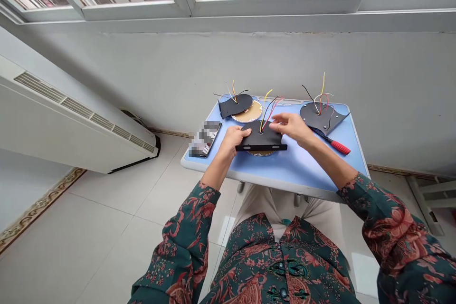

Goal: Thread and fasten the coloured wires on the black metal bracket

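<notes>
A black metal plate (261, 138) with a rounded back and a bent, slotted front flange is held low over the table. My left hand (235, 137) grips its left edge, thumb on top. Yellow, black and red wires (268, 110) rise from a hole in its middle. My right hand (288, 126) is over the plate's right side, close beside the red wires, its thumb and fingers slightly apart; nothing shows between them. Under the plate, part of a tan round disc (261, 153) shows. Whether the disc is attached is hidden.
On the blue folding table (302, 171), another wired black plate (237, 105) leans on a tan disc (251, 113) at back left. A third plate (320, 116) lies at right by a red-handled tool (340, 147). A phone (210, 137) lies at left. A wall (199, 61) stands behind.
</notes>
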A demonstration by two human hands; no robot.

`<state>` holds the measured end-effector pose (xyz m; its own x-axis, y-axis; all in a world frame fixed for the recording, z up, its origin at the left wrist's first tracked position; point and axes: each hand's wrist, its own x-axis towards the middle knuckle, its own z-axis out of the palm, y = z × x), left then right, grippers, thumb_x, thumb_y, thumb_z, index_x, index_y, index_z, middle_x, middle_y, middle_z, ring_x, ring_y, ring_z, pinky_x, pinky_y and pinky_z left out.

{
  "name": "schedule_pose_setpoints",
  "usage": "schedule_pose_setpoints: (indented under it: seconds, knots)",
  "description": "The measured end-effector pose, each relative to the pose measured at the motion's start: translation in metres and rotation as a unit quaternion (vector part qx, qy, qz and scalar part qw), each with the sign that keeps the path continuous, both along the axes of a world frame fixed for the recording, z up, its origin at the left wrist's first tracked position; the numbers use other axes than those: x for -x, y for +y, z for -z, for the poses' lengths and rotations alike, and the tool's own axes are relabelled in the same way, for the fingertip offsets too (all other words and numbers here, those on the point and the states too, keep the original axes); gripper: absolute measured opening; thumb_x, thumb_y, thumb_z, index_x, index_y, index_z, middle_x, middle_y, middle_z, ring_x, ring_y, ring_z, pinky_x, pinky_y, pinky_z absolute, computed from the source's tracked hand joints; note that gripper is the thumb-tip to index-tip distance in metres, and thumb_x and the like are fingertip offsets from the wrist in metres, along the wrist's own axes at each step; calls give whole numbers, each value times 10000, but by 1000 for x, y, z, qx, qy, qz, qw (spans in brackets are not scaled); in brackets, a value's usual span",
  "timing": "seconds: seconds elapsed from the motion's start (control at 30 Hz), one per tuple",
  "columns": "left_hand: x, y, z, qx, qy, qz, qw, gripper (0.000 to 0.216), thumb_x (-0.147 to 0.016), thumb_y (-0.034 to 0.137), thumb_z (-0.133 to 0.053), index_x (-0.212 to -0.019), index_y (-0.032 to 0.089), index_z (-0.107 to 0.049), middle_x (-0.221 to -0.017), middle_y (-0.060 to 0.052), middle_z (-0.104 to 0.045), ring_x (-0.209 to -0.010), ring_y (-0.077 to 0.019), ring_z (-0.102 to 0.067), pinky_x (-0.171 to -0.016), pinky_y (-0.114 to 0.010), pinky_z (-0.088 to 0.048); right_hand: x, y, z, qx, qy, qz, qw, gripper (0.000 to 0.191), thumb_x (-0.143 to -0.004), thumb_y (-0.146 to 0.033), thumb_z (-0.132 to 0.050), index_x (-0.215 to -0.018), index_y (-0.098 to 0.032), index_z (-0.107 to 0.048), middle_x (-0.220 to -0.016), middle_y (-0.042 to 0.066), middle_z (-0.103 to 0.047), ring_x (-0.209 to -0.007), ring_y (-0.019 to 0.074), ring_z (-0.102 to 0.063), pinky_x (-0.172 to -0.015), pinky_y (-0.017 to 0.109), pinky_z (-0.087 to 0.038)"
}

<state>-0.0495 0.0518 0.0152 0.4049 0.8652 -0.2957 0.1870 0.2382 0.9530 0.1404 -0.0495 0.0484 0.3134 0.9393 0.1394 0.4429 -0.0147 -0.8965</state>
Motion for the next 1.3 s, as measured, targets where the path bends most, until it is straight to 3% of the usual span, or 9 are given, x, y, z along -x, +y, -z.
schedule_pose_setpoints:
  seconds: [0.1, 0.2, 0.37, 0.7, 0.8, 0.93, 1.03, 1.17, 1.3]
  knots:
    - [-1, -5, 3, -10, -22, -17, 1000, 285, -665, 282, -761, -687, 190, -492, -541, 47, -545, -461, -94, -481, -476, -210, -374, 10, 10, 13, 23, -68, -35, 997, 175, -689, -290, -811, -817, -173, -786, -599, -17, -627, -644, 143, -567, -672, 281, -441]
    - [-1, -8, 6, -26, -25, -33, 999, 310, -653, 301, -771, -738, 195, -493, -572, 54, -565, -480, -98, -504, -499, -212, -395, 20, 22, 15, 19, -113, -52, 992, 78, -744, -230, -749, -781, -179, -793, -616, -12, -668, -652, 139, -579, -664, 267, -424]
    - [0, -11, 12, -59, 29, -36, 997, 278, -695, 313, -729, -752, 205, -480, -563, 68, -528, -490, -108, -497, -513, -218, -389, 26, 28, 19, -12, -170, -59, 984, 118, -814, -156, -662, -754, -194, -757, -789, 21, -765, -764, 161, -657, -752, 266, -453]
    - [11, -12, 4, -179, 238, 29, 954, 197, -806, 391, -675, -827, 218, -583, -614, 17, -607, -594, -193, -592, -609, -272, -397, 28, 29, 22, 0, -268, -59, 962, 106, -901, -202, -604, -824, -203, -677, -714, 41, -723, -680, 185, -633, -690, 275, -406]
    - [14, -17, -1, -209, 296, 48, 931, 256, -830, 455, -679, -922, 230, -600, -621, -2, -632, -649, -242, -634, -665, -300, -412, 28, 30, 24, 8, -284, -59, 957, 103, -905, -207, -596, -831, -214, -666, -733, 42, -726, -686, 189, -626, -681, 274, -389]
    - [19, -25, -4, -252, 346, 42, 903, 413, -845, 515, -685, -1128, 229, -593, -821, -69, -707, -903, -312, -678, -776, -336, -432, 28, 28, 28, 10, -283, -57, 958, 127, -915, -191, -561, -830, -207, -654, -708, 40, -707, -653, 184, -615, -668, 271, -387]
    - [20, -27, -3, -278, 347, 48, 894, 511, -880, 504, -658, -1282, 207, -552, -955, -100, -717, -980, -310, -673, -819, -344, -443, 29, 27, 31, 2, -271, -54, 961, 137, -913, -188, -552, -809, -210, -640, -660, 28, -681, -649, 183, -620, -677, 269, -397]
    - [20, -26, -1, -306, 331, 75, 890, 366, -910, 445, -644, -1164, 182, -647, -1033, -107, -717, -993, -267, -665, -840, -313, -452, 30, 23, 32, -21, -249, -59, 967, 157, -904, -185, -543, -763, -217, -605, -617, 18, -653, -613, 176, -603, -669, 268, -412]
    - [27, -38, 2, -312, 323, 80, 890, 273, -961, 434, -575, -981, 186, -687, -866, -81, -726, -873, -249, -679, -774, -309, -443, 32, 8, 34, -46, -218, -82, 971, 169, -901, -200, -535, -745, -227, -593, -606, 4, -646, -562, 159, -577, -639, 262, -428]
